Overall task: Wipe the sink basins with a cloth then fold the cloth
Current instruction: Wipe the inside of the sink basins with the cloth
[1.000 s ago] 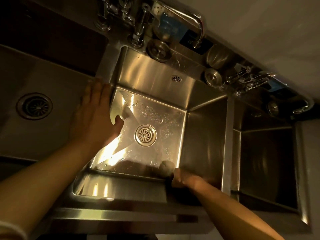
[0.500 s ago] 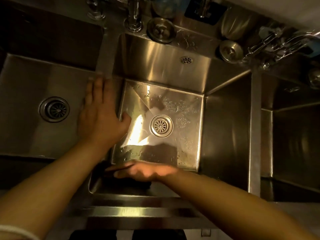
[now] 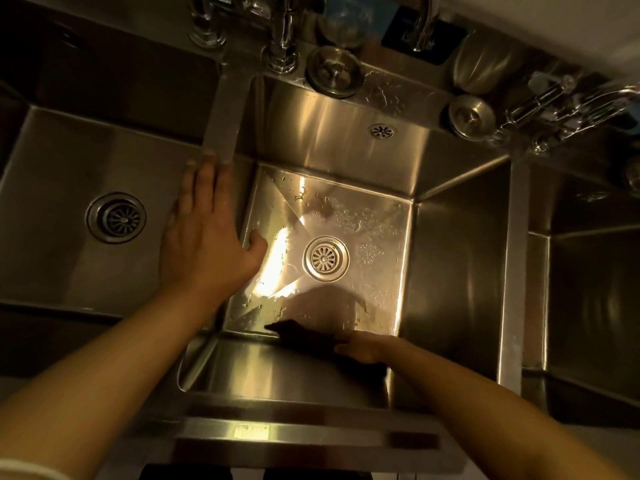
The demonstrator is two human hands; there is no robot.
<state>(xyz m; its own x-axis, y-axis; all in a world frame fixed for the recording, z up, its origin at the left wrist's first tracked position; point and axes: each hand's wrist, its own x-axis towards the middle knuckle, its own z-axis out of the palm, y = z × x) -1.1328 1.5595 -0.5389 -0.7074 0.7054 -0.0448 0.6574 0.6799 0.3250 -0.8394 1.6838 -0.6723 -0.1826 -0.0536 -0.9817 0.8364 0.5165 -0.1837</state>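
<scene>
Head view is being filled by a row of steel sink basins, seen from above in dim, warm light. The left hand [image 3: 204, 244] is being laid flat, fingers straight and together, on the divider [image 3: 223, 109] between the left basin [image 3: 69, 188] and the middle basin [image 3: 346, 140], with the thumb being reached over the edge towards the middle basin's floor. A dark cloth [image 3: 304, 337] is being pressed by the right hand [image 3: 367, 348] against the near wall of the middle basin, low down where that wall meets the floor; the fingers seem to be stretched out flat on it rather than curled round it, though the shadow there is making this hard to judge. The cloth's left end is being left uncovered, just past the fingertips. Water drops are being shown on the wet floor around the round drain [image 3: 325, 258], which is lying well apart from the cloth. A second drain [image 3: 116, 218] is being seen in the left basin, and a darker right basin [image 3: 588, 271] is being cut off by the picture's edge. On the back ledge, a tap base [image 3: 280, 39], two loose strainer plugs [image 3: 334, 72] [image 3: 471, 116] and some blurred metal fittings [image 3: 568, 102] are being displayed.
</scene>
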